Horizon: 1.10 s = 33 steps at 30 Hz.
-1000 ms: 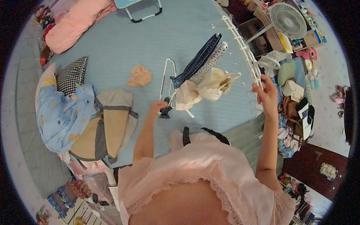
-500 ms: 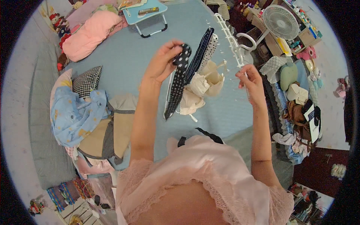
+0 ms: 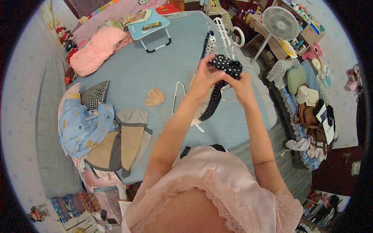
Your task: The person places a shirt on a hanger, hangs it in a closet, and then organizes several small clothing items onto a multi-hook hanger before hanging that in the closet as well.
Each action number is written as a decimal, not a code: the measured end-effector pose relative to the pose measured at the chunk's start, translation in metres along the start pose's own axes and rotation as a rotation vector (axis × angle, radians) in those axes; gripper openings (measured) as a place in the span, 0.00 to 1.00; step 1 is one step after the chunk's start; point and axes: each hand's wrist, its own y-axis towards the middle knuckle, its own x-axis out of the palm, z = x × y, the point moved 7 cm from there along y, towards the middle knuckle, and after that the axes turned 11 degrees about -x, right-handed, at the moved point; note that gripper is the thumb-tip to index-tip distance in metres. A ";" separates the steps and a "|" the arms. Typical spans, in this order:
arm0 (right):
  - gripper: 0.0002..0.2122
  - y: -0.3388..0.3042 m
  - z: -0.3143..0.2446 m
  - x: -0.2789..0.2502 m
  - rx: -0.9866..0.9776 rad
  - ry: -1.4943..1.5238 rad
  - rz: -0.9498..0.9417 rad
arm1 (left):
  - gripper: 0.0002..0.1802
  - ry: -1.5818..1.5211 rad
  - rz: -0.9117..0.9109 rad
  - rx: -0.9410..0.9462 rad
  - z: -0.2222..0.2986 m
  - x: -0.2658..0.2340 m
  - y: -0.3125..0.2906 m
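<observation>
In the head view, a black polka-dotted cloth [image 3: 230,66] is held above the right part of the bed [image 3: 142,77], just on the near side of a white rack [image 3: 222,33] with a round hook [image 3: 241,37]. It may be judged that the cloth could slip, because only its upper part is gathered by the fingers while a long end is left to hang down freely. This loose end could also be caught on the white hanger [image 3: 176,91] or on the cream cloth [image 3: 194,121], which is partly hidden below it. If the rack is bumped by the knuckles, the white spotted cloth [image 3: 211,46] and the dark cloth [image 3: 204,45] at its left side could be disturbed. The left hand [image 3: 208,79] is bent around the left side of the bunched cloth, with the fingers and thumb drawn together on it. By the right hand [image 3: 242,84] the right side is pinched, with the thumb toward the left hand. Whether the rack is touched by some hidden fingertip cannot be told. Farther left, a crumpled beige cloth [image 3: 155,96] is seen lying apart on the bed.
</observation>
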 end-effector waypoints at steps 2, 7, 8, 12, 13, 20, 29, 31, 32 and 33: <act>0.05 -0.002 0.004 -0.005 0.071 0.052 0.016 | 0.39 0.140 -0.006 -0.021 -0.029 0.002 -0.011; 0.06 -0.017 0.019 -0.012 0.126 -0.037 -0.057 | 0.46 0.331 0.065 0.024 -0.032 -0.005 -0.034; 0.06 -0.018 0.019 -0.012 0.130 -0.010 -0.043 | 0.47 0.353 0.090 0.035 -0.035 -0.003 -0.037; 0.07 -0.016 0.017 -0.011 0.115 0.044 -0.040 | 0.49 0.434 0.135 0.033 -0.066 -0.002 -0.042; 0.07 -0.016 0.015 -0.011 0.123 0.047 -0.043 | 0.50 0.422 0.106 0.000 -0.076 -0.003 -0.043; 0.09 -0.016 0.011 -0.042 0.122 -0.079 0.027 | 0.11 0.677 -0.380 -0.301 -0.088 0.014 -0.081; 0.11 -0.022 -0.003 -0.061 0.091 -0.118 -0.060 | 0.17 0.165 0.486 0.166 0.087 -0.049 -0.118; 0.11 -0.025 -0.003 -0.061 0.107 -0.123 -0.090 | 0.17 0.431 0.569 0.274 0.108 -0.051 -0.113; 0.11 -0.026 -0.006 -0.061 0.125 -0.128 -0.102 | 0.17 0.538 0.594 0.280 0.113 -0.046 -0.108; 0.11 -0.027 -0.009 -0.057 0.141 -0.126 -0.127 | 0.17 0.575 0.578 0.180 0.104 -0.051 -0.098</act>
